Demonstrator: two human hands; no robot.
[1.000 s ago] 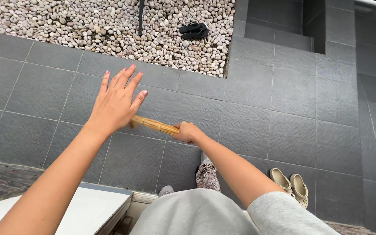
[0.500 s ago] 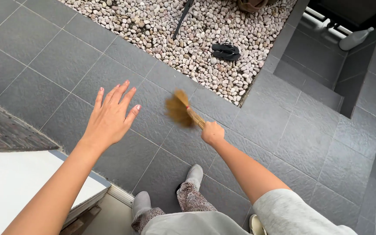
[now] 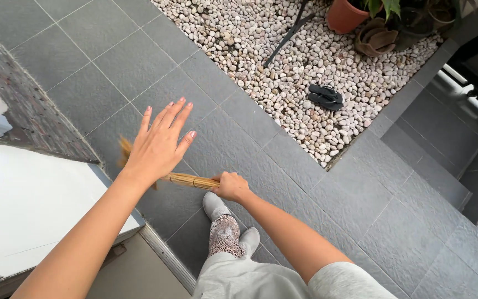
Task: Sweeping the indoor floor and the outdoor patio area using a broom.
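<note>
My right hand (image 3: 231,186) is closed around the handle of a short straw broom (image 3: 186,180), which points left over the dark grey floor tiles (image 3: 139,61). Its bristle end shows as a blur behind my left wrist. My left hand (image 3: 161,143) is held out above the broom, palm down, fingers spread and holding nothing. It hides the middle of the broom. Below my hands, my feet in grey shoes (image 3: 214,205) stand on the tiles.
A bed of pale pebbles (image 3: 261,50) fills the upper middle, with a pair of black flip-flops (image 3: 325,97) on it, terracotta pots (image 3: 347,14) and a dark pole. A white ledge (image 3: 23,205) sits at the lower left. Steps drop away at the right.
The broom has swung from pointing up and away to pointing left, low behind my left hand. The view has turned, bringing the pots and more of the white ledge into sight.
</note>
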